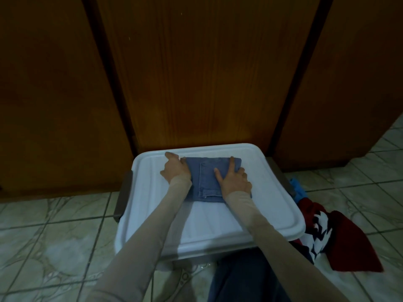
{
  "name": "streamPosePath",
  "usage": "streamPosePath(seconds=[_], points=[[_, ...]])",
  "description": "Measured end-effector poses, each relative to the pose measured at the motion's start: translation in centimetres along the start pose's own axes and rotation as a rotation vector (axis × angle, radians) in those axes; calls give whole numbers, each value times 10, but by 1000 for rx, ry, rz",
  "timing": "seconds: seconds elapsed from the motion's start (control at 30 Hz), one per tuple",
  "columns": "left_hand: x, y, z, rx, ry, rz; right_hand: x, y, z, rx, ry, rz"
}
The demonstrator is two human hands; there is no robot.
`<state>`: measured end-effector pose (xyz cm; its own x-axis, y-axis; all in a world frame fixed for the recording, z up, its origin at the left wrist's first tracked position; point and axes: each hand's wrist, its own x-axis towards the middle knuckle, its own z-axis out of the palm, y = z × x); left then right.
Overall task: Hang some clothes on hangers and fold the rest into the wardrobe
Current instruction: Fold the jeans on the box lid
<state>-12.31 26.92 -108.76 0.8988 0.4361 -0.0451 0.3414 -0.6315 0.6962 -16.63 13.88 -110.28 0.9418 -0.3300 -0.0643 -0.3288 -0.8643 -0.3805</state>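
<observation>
Closed wardrobe doors (196,73) straight ahead, filling the far side of the view. Just in front of them, on the tiled floor (54,236), a white bin lid (218,225) serving as the folding surface. To its right on the floor, well apart from both hands, a heap of red, white and dark clothes (340,234) not yet handled.

On the far half of the lid, the folded denim garment (207,182) — a compact rectangle, long axis running near-to-far, seams showing along its middle. Left hand (175,171) at its left edge, fingers curled over that edge and apparently gripping it. Right hand (234,179) on top toward the right edge, fingers straight and pressing flat, nothing pinched.

Garment directly under and between both hands, neither nearer than the other. Likely next — a lift toward the doors ahead, needing the right fingers tucked under the right edge and one hand freed for the door.
</observation>
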Motion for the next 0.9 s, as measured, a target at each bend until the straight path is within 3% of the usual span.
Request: streamPosePath(seconds=[0.13,0.53,0.9], points=[[-22,-3,3,300,-29,75,1,0,-1,38,-35,35],[-42,-4,-9,84,-276,-22,-8,4,-13,312,-98,108],[-86,43,-2,-183,-322,184,-26,43,-76,440,152,105]])
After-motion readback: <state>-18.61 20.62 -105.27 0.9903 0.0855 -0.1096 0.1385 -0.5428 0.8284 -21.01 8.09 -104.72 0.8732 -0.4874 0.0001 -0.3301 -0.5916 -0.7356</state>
